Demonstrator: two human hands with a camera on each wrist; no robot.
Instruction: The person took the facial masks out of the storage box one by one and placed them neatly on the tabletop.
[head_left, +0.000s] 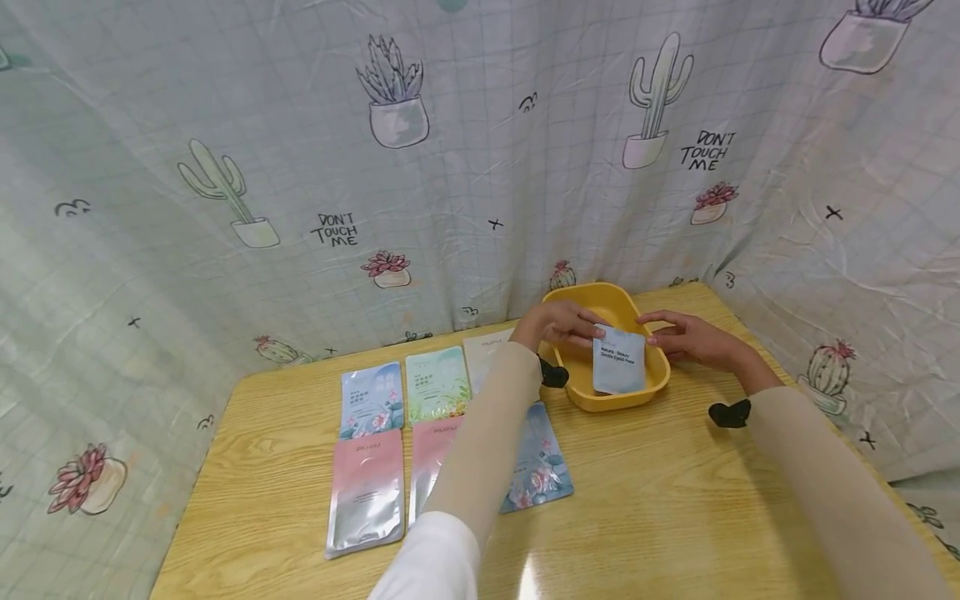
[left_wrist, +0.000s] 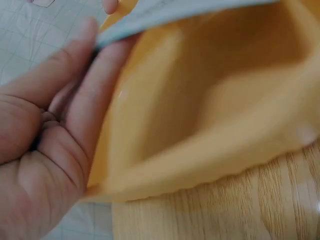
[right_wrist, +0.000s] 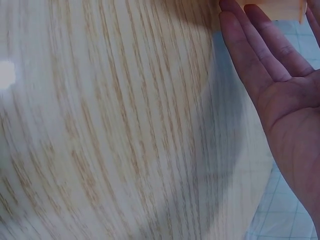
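A small pale blue sachet with dark print is pinched at its upper left corner between the thumb and fingers of my left hand. It is held over a yellow plastic bin, and its near edge crosses the left wrist view. Inside the bin, the visible part of the floor is bare; the sachet and left hand hide the rest. My right hand is at the bin's right side, fingertips right at the rim. In the right wrist view its fingers are fairly straight, with nothing gripped.
Left of the bin, flat face-mask packets lie in rows: a blue one, a green one, pink-silver ones and another blue one. My left forearm covers some. A printed curtain hangs behind the wooden table.
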